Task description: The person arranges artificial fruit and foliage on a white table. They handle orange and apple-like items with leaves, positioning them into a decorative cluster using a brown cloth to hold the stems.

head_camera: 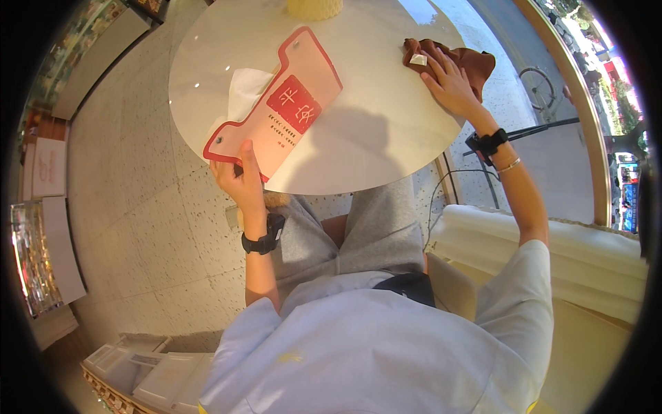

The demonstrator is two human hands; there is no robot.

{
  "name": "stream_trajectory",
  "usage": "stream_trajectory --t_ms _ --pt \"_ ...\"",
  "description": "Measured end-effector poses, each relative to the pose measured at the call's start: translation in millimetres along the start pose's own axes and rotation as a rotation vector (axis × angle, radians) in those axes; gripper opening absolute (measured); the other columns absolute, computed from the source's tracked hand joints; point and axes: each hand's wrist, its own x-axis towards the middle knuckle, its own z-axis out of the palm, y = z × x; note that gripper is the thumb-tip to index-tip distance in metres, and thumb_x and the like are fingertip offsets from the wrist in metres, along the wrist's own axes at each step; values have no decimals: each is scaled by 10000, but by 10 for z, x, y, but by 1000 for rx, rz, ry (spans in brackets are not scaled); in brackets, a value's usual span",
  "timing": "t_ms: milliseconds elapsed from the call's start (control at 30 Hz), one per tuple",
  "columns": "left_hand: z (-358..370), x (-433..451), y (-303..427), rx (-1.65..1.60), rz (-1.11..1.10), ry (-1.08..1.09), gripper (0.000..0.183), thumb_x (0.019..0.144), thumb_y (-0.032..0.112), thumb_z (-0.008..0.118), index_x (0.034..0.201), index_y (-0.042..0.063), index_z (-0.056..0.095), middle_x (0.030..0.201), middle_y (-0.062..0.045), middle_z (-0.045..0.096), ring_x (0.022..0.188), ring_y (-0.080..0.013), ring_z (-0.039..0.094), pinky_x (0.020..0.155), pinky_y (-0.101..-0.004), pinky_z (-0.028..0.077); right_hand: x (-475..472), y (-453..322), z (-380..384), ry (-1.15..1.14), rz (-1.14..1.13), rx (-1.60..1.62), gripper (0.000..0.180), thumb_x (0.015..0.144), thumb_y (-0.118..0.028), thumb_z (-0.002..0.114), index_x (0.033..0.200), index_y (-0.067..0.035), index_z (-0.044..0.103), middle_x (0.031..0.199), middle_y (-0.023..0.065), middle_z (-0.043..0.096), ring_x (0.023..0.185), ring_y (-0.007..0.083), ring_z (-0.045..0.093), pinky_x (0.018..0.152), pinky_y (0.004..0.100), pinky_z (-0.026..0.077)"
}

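Note:
My left hand grips the near corner of a flat pink sheet with a red border and a metal snap at each of two corners. The sheet bears writing and a red printed square. It is tilted over the left side of a round white table; a white tissue shows behind it. At the table's right side my right hand lies flat on a crumpled brown cloth, fingers slightly apart. A small white tag shows on the cloth near the fingertips.
A pale yellow ribbed object stands at the table's far edge. Right of the table are a glass window with a wooden frame and a cream cushioned seat. White lidded boxes stand behind on the left.

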Motion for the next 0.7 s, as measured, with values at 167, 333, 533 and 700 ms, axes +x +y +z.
stream_trajectory --t_ms 167,333,533,700 --pt "10 -16 8 47 -6 -3 252 818 232 638 934 9 632 958 -84 607 918 -216 497 745 -322 405 -491 -492 -431 -77 -79 168 553 796 -307 514 1313 -163 380 1419 85 275 1309 296 235 1046 547 147" --pt "-1 -17 0 0 -23 -5 256 816 235 642 929 7 633 941 -80 609 871 -202 501 703 -314 404 -454 -254 -348 -5 -145 470 526 713 -161 570 1233 -140 489 1358 74 383 1222 278 355 1047 410 234" --pt "0 -9 -34 17 -7 -2 250 813 236 647 910 5 640 897 -77 620 843 -195 504 680 -310 399 -361 -115 -350 -76 -119 566 553 723 -105 617 1256 -124 469 1331 84 410 1249 249 341 1053 360 244" --pt "5 -22 -61 13 -10 9 254 808 239 654 908 5 646 898 -77 621 840 -196 506 685 -308 401 -354 -134 -420 -145 -62 784 565 714 -140 652 1248 -124 468 1303 80 429 1253 233 324 1063 370 211"
